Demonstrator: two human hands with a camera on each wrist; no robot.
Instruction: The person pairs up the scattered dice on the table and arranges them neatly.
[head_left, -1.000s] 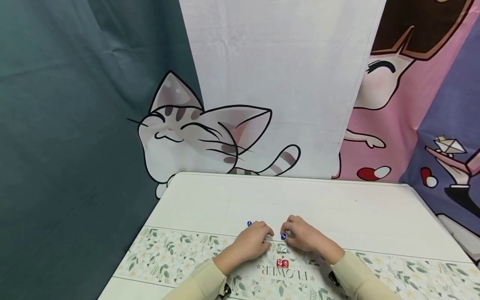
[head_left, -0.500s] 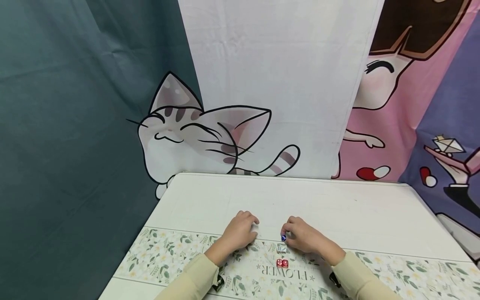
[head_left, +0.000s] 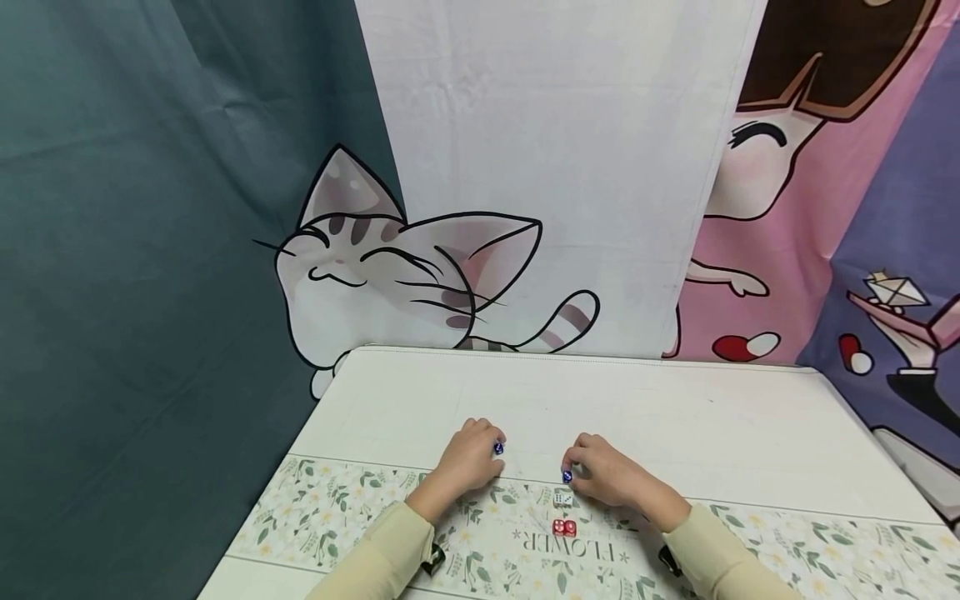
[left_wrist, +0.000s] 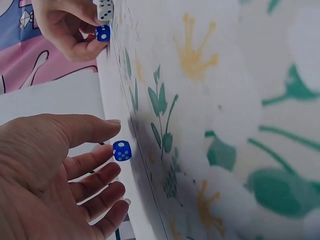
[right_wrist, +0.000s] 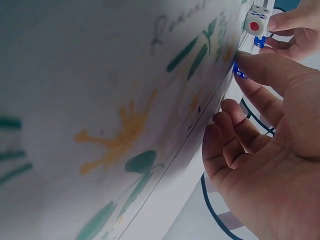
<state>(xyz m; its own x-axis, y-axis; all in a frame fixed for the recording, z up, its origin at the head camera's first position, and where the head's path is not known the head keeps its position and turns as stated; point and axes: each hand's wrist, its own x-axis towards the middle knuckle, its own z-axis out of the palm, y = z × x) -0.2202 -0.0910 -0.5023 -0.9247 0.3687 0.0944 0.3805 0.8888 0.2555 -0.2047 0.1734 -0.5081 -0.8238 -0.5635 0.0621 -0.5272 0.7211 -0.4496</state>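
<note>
Head view: both hands rest low on the white table (head_left: 675, 417), at the far edge of the floral runner (head_left: 787, 533). The left hand (head_left: 465, 462) lies with fingers loosely spread; its fingertips (left_wrist: 107, 167) are at a blue die (head_left: 498, 447), touching or just short of it, I cannot tell which. To the right, the right hand (head_left: 607, 477) pinches a second blue die (head_left: 567, 476) between thumb and fingertip. Just nearer sits a white die (head_left: 563, 497), and nearer again two red dice (head_left: 565, 527) side by side on the runner.
</note>
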